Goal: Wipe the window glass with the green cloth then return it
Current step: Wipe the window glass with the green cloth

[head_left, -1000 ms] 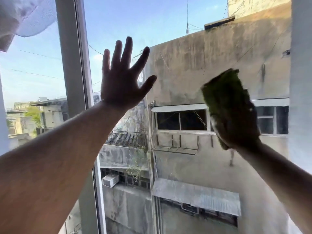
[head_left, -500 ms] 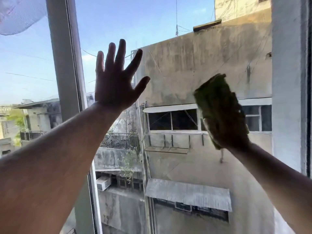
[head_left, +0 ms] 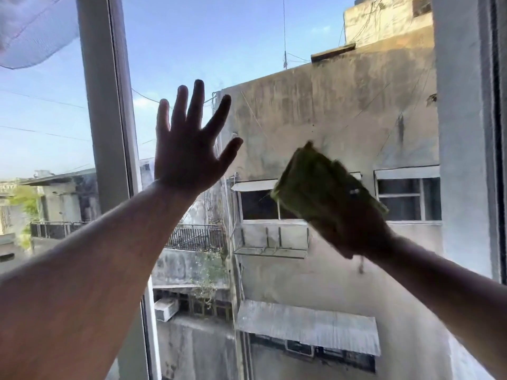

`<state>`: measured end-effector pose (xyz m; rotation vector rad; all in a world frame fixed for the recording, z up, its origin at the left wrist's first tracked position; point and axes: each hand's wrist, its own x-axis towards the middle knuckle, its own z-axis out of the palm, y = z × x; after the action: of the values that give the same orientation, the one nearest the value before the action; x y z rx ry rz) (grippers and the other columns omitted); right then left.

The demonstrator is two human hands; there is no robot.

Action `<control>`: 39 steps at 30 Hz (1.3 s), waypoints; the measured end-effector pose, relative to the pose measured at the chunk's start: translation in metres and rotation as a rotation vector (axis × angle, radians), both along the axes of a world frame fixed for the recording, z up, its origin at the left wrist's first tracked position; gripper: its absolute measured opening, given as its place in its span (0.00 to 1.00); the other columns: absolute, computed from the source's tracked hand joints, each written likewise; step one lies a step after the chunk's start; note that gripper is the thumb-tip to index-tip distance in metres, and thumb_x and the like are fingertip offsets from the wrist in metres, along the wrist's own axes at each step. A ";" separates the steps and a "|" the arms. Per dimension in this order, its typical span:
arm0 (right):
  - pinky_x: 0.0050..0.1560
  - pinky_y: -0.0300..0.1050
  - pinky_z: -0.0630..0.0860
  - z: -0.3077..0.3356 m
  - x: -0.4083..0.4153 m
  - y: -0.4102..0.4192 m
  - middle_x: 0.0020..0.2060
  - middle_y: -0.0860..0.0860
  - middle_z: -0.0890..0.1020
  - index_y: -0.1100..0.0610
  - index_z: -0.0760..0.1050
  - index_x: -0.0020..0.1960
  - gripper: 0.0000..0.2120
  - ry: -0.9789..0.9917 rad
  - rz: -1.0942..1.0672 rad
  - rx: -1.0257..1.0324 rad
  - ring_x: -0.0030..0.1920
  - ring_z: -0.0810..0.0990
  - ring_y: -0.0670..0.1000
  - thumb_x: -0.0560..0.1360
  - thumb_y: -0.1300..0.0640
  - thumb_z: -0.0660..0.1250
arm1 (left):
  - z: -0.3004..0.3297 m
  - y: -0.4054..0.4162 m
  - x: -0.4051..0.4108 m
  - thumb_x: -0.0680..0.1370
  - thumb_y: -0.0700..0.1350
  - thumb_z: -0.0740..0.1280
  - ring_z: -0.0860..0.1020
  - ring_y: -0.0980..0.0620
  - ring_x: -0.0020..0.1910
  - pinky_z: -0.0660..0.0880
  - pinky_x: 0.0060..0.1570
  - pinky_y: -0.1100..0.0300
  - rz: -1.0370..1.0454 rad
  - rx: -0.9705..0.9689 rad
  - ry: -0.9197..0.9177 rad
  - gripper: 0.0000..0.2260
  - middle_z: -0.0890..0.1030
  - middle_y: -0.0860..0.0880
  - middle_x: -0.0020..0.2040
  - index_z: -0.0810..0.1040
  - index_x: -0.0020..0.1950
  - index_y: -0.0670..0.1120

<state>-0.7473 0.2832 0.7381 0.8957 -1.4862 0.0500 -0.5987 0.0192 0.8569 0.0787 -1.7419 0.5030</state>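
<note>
Since a moment ago, the green cloth (head_left: 319, 187) has tilted leftward, gripped by the right hand (head_left: 354, 231) against the window glass (head_left: 274, 64). Left hand (head_left: 186, 157) presses there, fingers spread, grasping nothing, beside the white window frame (head_left: 105, 105). A stained building (head_left: 343, 111) stands beyond.

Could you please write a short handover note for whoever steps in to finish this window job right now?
Left hand: open, fingers spread, raised flat toward the window glass beside the grey frame post; whether it touches the pane cannot be told.
Right hand: its grip is closed on the green cloth, held bunched against the glass in the right half of the pane.
Done: the cloth is picked up and wiping is under way; how much glass is already covered cannot be told.
Left: finish wiping the pane, then return the cloth; its resting place is not in view.
</note>
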 end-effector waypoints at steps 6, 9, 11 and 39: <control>0.75 0.64 0.62 0.059 -0.002 0.003 0.74 0.68 0.65 0.57 0.66 0.74 0.26 -0.384 -0.086 -0.714 0.75 0.62 0.70 0.81 0.45 0.50 | 0.000 0.000 -0.004 0.81 0.65 0.49 0.51 0.37 0.81 0.49 0.77 0.37 0.018 0.005 0.020 0.30 0.51 0.39 0.82 0.55 0.81 0.55; 0.70 0.61 0.68 0.053 0.035 -0.039 0.75 0.59 0.66 0.48 0.62 0.77 0.25 -0.298 -0.001 -0.396 0.74 0.65 0.62 0.82 0.42 0.51 | 0.005 -0.002 0.001 0.82 0.62 0.49 0.53 0.36 0.80 0.49 0.77 0.36 0.015 -0.021 0.010 0.28 0.52 0.39 0.82 0.57 0.81 0.54; 0.73 0.62 0.65 0.016 0.050 -0.058 0.75 0.53 0.68 0.45 0.67 0.75 0.23 -0.082 0.120 0.054 0.76 0.63 0.60 0.81 0.46 0.61 | 0.014 -0.007 0.009 0.82 0.60 0.50 0.54 0.34 0.80 0.49 0.77 0.36 0.050 -0.089 0.015 0.27 0.53 0.37 0.82 0.59 0.80 0.53; 0.75 0.60 0.66 0.067 0.040 -0.043 0.77 0.63 0.58 0.52 0.51 0.80 0.37 -0.212 0.054 -0.495 0.75 0.64 0.65 0.71 0.53 0.55 | 0.021 -0.008 0.014 0.79 0.60 0.55 0.52 0.34 0.80 0.45 0.75 0.31 0.031 0.001 -0.037 0.30 0.54 0.40 0.82 0.58 0.81 0.53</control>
<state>-0.7076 0.2407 0.8049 0.5366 -1.5474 0.5434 -0.5845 0.0113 0.8782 0.0980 -1.7793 0.5297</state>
